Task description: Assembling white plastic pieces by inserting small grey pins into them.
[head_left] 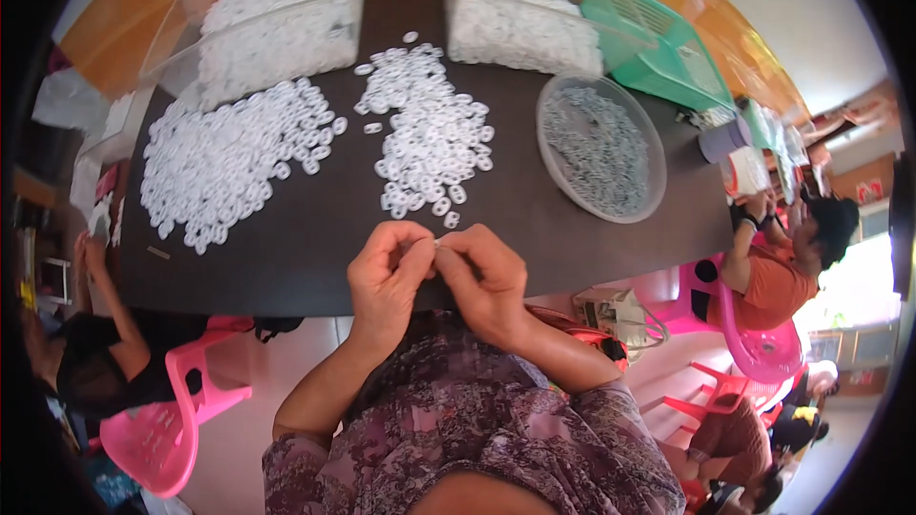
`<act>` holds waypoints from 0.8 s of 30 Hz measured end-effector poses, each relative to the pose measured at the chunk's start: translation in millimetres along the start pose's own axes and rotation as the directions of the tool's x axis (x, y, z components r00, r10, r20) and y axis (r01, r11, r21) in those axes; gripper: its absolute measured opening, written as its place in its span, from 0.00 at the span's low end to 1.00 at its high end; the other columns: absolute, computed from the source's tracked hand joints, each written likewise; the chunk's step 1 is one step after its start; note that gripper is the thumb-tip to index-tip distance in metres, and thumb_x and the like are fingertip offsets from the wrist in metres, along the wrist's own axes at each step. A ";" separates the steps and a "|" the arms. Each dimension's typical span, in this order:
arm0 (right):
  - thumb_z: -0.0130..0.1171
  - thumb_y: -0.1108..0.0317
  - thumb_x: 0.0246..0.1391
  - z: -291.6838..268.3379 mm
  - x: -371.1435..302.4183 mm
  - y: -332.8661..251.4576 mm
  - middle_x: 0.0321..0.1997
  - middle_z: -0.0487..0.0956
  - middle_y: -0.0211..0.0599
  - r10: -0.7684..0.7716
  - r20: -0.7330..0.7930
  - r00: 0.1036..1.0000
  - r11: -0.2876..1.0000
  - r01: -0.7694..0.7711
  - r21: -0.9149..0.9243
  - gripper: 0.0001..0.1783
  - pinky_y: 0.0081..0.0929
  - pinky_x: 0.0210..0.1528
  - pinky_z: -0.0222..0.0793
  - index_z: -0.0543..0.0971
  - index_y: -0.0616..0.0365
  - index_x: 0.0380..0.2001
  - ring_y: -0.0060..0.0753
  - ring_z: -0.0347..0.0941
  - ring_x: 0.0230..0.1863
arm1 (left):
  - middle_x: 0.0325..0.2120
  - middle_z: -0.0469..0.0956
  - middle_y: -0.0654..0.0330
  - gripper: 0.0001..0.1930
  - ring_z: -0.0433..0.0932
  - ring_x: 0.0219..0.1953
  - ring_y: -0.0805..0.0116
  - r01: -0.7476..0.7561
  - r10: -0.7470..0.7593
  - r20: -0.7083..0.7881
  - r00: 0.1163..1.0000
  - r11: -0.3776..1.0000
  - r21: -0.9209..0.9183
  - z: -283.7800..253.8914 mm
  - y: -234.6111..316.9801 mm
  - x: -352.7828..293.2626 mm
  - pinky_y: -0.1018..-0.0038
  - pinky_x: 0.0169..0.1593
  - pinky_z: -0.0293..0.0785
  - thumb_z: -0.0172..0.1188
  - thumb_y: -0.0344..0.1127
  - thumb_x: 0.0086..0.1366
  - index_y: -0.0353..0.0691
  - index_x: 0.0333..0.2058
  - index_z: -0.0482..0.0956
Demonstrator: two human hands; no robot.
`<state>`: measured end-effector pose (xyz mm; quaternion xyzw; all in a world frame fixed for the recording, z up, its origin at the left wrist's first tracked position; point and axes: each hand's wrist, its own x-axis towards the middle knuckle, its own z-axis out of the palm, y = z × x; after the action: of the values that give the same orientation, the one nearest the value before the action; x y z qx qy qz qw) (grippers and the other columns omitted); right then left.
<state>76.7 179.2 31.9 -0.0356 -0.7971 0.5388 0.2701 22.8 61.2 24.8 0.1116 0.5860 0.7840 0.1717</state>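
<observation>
Head view: the left hand and the right hand meet over the near edge of the desk, thumb and forefinger of each drawn together and the other fingers curled inward. A small white piece sits between the two sets of fingertips, gripped from both sides; it is mostly covered, so its shape cannot be told.

Just beyond the fingertips, a loose white oval piece lies on the desk, at the near end of the middle pile of similar white oval pieces with openings in them. This pile extends away toward the far side. To its left, and apart from it, lies a wider left pile of the same parts. A short thin strip lies near the left pile, on its near side.

To the right of the middle pile stands a round, shallow tray filled with small grey metal parts. At the far side stand two clear bins containing white pieces: the left bin behind the left pile, the right bin beyond the round tray. A green slotted basket adjoins the right bin. Outward to the right, a co-worker in an orange top sits by a pink chair.
</observation>
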 end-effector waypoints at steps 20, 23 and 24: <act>0.57 0.85 0.44 -10.9 0.4 -5.5 0.25 0.74 0.40 -0.289 0.068 0.955 0.935 0.296 -0.197 0.10 0.31 0.23 0.63 0.74 0.65 0.32 0.40 0.68 0.24 | 0.30 0.77 0.56 0.08 0.75 0.30 0.71 -0.477 0.486 0.106 0.868 0.755 0.450 -0.3 -3.8 -3.8 0.78 0.32 0.72 0.61 0.23 0.58 0.30 0.37 0.79; 0.57 0.84 0.45 -14.4 1.0 -7.5 0.25 0.74 0.40 -0.267 0.060 0.962 0.939 0.274 -0.209 0.09 0.32 0.24 0.63 0.74 0.65 0.32 0.41 0.68 0.24 | 0.31 0.78 0.54 0.08 0.76 0.29 0.68 -0.588 0.574 0.204 0.793 0.632 0.506 3.4 -2.2 -3.6 0.77 0.32 0.72 0.60 0.23 0.58 0.30 0.38 0.79; 0.57 0.84 0.45 -15.6 0.6 -7.4 0.25 0.74 0.40 -0.267 0.059 0.962 0.939 0.273 -0.211 0.09 0.32 0.24 0.63 0.74 0.65 0.32 0.41 0.68 0.24 | 0.32 0.78 0.53 0.09 0.76 0.29 0.67 -0.592 0.564 0.225 0.795 0.637 0.494 4.2 -1.7 -3.7 0.76 0.32 0.73 0.60 0.23 0.58 0.31 0.39 0.79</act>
<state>85.2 189.5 42.9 0.0527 -0.8524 0.4070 0.3240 28.0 63.9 24.5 0.3558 0.7110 0.5961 -0.1121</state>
